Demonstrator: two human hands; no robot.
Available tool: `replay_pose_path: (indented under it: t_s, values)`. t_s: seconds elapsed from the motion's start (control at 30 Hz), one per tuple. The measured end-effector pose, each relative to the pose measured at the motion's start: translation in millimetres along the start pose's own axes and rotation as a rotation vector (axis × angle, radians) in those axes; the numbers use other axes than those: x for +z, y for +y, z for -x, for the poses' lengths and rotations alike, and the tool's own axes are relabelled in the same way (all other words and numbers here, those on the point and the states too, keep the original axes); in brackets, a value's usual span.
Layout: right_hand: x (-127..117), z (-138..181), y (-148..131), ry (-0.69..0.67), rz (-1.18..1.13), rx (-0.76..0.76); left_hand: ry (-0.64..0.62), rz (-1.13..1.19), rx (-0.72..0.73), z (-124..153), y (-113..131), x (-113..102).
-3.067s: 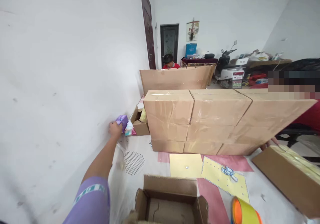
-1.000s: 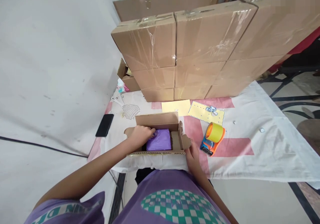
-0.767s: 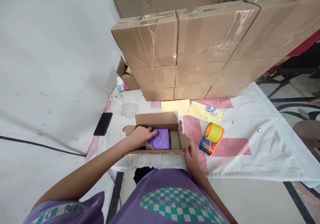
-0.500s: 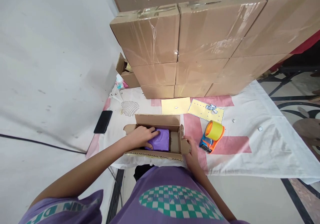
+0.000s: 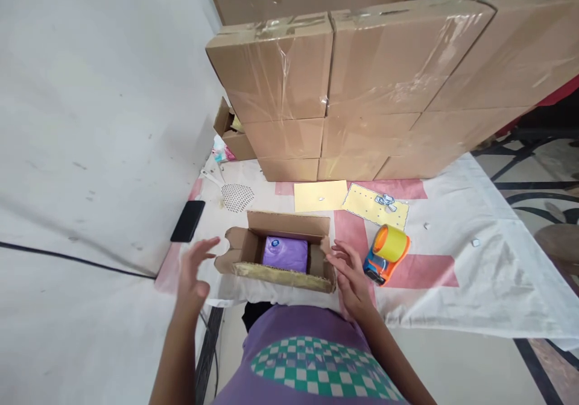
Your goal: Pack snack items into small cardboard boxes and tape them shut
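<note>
Inside carton: purple pack, label unreadable; left hand, right hand beside carton, fingers spread.

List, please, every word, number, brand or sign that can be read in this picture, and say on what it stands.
No text here can be read.
purple packet: a small pale round mark on its top, too small to read.
yellow sheet: a blue and white mark, too blurred to read.
stacked cartons, tape dispenser, shirt: no lettering shows.
</note>
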State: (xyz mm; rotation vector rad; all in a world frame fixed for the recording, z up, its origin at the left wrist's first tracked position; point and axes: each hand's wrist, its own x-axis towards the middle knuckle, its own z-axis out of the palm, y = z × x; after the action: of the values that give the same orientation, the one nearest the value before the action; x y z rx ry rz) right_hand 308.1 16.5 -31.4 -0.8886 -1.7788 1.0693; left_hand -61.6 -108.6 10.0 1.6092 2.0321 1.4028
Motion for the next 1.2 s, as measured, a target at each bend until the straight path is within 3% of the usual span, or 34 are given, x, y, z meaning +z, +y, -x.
replay_pose_path:
  t_s: [0.07,0.13,0.23,0.4,0.57,0.77,0.97,1.1,1.2]
  values:
    - [-0.2,-11.5,-5.6,-0.065,0.045,0.014,-0.122,0.038,-0.025,26.3,-7.7,17.7]
    - [0.1,-22.3,-8.6,-0.102,0.052,0.049,-0.165,0.051,0.028,37.4,-5.8,34.6]
    - [-1.0,-33.7,-10.3,-0.119,0.026,0.104,-0.223,0.096,0.075,29.6,6.0,44.3]
    - [-0.6,-35.7,-8.8,-0.15,-0.037,0.15,-0.332,0.141,-0.028,11.9,16.6,36.6]
    - [4.8,-32.5,-4.6,-0.109,-0.067,0.178,-0.293,0.152,-0.058,16.7,19.4,41.6]
    - [4.2,-32.0,-1.3,-0.123,-0.06,0.176,-0.3,0.086,-0.055,7.2,43.1,35.8]
    - [10.3,-31.4,-7.7,-0.102,-0.018,0.205,-0.364,0.202,0.103,13.4,53.9,29.9]
    - [14.7,-28.8,-2.5,-0.076,-0.097,0.246,-0.365,0.283,-0.058,25.3,52.2,38.9]
    - [17.1,-25.1,5.4,-0.065,-0.162,0.265,-0.285,0.314,-0.185,30.2,50.2,49.9]
